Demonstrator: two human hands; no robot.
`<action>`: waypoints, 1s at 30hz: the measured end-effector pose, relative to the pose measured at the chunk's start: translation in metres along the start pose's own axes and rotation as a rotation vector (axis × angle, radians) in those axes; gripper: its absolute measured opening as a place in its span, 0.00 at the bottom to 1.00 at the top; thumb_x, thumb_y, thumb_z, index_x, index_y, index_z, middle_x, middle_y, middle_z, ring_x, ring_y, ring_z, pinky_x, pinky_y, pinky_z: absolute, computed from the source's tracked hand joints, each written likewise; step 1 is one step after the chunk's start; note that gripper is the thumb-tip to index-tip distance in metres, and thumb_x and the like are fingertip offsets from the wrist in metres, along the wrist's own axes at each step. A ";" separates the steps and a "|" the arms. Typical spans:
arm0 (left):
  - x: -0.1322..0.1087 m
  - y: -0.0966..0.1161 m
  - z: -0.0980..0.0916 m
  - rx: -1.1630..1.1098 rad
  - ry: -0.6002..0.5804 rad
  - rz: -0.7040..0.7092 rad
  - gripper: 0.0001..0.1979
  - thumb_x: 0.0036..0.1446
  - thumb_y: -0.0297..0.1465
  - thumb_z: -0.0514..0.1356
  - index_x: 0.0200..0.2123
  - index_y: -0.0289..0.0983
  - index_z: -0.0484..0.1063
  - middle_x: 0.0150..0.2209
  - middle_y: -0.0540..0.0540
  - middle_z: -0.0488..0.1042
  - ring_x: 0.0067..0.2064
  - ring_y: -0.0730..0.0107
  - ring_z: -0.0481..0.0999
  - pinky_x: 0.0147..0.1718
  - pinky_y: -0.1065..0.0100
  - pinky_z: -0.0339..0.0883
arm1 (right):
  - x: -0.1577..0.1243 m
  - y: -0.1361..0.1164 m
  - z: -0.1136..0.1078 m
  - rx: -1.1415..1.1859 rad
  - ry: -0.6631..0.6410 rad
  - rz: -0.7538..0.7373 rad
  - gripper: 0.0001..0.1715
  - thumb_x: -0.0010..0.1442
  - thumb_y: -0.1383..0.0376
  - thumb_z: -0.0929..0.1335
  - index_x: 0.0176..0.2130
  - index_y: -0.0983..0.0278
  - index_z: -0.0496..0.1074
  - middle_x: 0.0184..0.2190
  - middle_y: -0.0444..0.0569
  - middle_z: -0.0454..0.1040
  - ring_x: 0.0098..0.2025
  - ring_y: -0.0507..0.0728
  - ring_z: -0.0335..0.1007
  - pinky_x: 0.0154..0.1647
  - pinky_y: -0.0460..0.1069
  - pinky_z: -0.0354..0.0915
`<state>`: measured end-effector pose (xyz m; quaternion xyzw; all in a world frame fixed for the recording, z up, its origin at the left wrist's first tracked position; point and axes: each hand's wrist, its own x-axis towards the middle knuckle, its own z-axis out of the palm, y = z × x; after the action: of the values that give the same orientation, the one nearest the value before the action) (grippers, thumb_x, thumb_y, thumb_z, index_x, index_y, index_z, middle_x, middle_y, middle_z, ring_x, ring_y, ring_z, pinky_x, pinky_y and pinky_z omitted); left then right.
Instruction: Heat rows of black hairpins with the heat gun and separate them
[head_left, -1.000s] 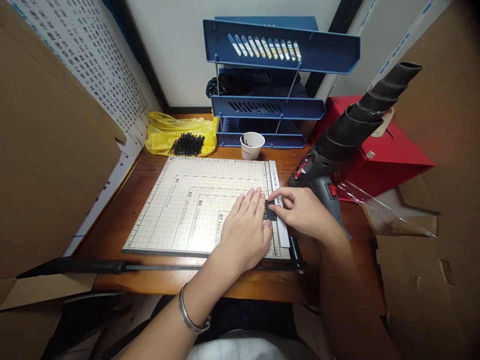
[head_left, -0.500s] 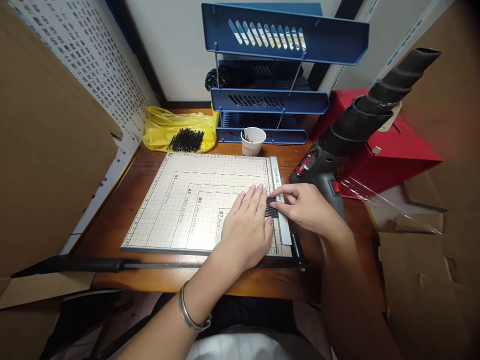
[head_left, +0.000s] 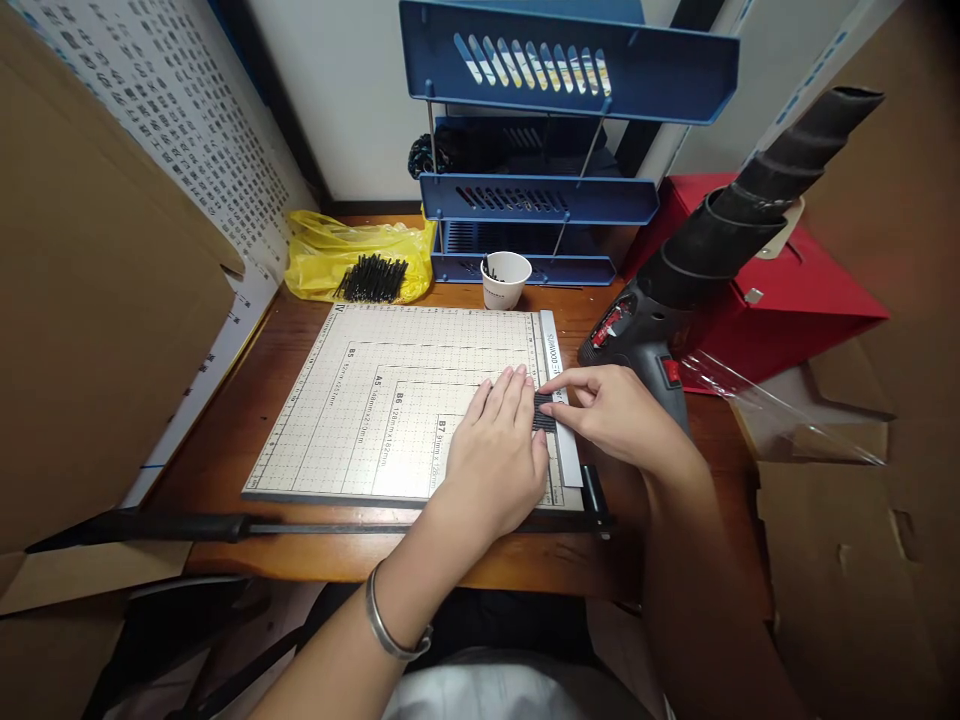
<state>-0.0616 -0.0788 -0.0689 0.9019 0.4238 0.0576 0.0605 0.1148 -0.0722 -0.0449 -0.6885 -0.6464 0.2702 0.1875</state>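
A guillotine paper cutter (head_left: 315, 440) with a printed grid lies on the wooden desk, its long black-handled arm (head_left: 225, 527) lowered along the near side. Across its right part rests a tight row of thin black tubes (head_left: 544, 412), side by side. My left hand (head_left: 495, 450) lies flat over the row, fingers stretched out together, hiding most of it. From the right, my right hand (head_left: 611, 410) pinches at the uncovered end of the row with thumb and index finger, beside the cutter's metal ruler strip (head_left: 562, 420).
A bundle of black tubes (head_left: 373, 278) lies on a yellow plastic bag (head_left: 300, 265). Behind the cutter stand a white paper cup (head_left: 506, 290) with a few tubes and a blue tiered tray (head_left: 540, 200). A heat gun (head_left: 667, 300) and red box (head_left: 810, 310) are at right; cardboard (head_left: 97, 300) borders the left.
Both hands stay in nearly the same place on the row of black tubes. The left forearm has shifted slightly to the right.
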 end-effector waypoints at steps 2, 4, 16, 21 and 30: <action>0.000 -0.001 0.000 -0.010 0.001 0.006 0.31 0.73 0.35 0.43 0.72 0.22 0.51 0.74 0.35 0.48 0.75 0.56 0.47 0.73 0.52 0.44 | -0.002 -0.001 -0.003 -0.009 -0.012 -0.005 0.15 0.58 0.55 0.70 0.43 0.57 0.82 0.18 0.39 0.59 0.24 0.50 0.52 0.27 0.48 0.51; -0.001 -0.002 0.000 -0.018 0.012 0.007 0.31 0.73 0.34 0.43 0.72 0.22 0.51 0.74 0.35 0.49 0.75 0.56 0.47 0.73 0.52 0.45 | -0.004 -0.004 -0.005 -0.032 -0.015 -0.005 0.15 0.60 0.55 0.69 0.43 0.57 0.81 0.19 0.40 0.61 0.24 0.50 0.54 0.28 0.48 0.51; -0.003 -0.003 0.003 -0.035 0.054 0.012 0.30 0.73 0.34 0.42 0.71 0.23 0.53 0.74 0.36 0.51 0.75 0.56 0.49 0.73 0.53 0.46 | -0.043 -0.011 0.045 -0.105 0.449 -0.067 0.29 0.70 0.58 0.59 0.65 0.66 0.65 0.61 0.58 0.68 0.62 0.65 0.63 0.64 0.61 0.59; -0.001 -0.003 0.005 -0.020 0.035 0.023 0.30 0.74 0.34 0.40 0.72 0.23 0.52 0.74 0.36 0.50 0.75 0.56 0.49 0.72 0.52 0.47 | -0.077 -0.027 0.058 -0.224 0.258 -0.068 0.37 0.73 0.49 0.54 0.73 0.64 0.51 0.72 0.51 0.54 0.76 0.67 0.40 0.69 0.67 0.51; 0.002 -0.004 0.007 -0.008 0.007 0.011 0.30 0.74 0.34 0.40 0.72 0.22 0.51 0.74 0.36 0.49 0.75 0.56 0.47 0.72 0.53 0.47 | -0.089 -0.039 0.061 -0.356 0.148 -0.093 0.49 0.71 0.40 0.53 0.73 0.71 0.53 0.73 0.55 0.52 0.77 0.68 0.34 0.72 0.71 0.44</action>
<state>-0.0621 -0.0756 -0.0761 0.9037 0.4189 0.0627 0.0622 0.0451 -0.1621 -0.0578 -0.6981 -0.6996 0.0911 0.1222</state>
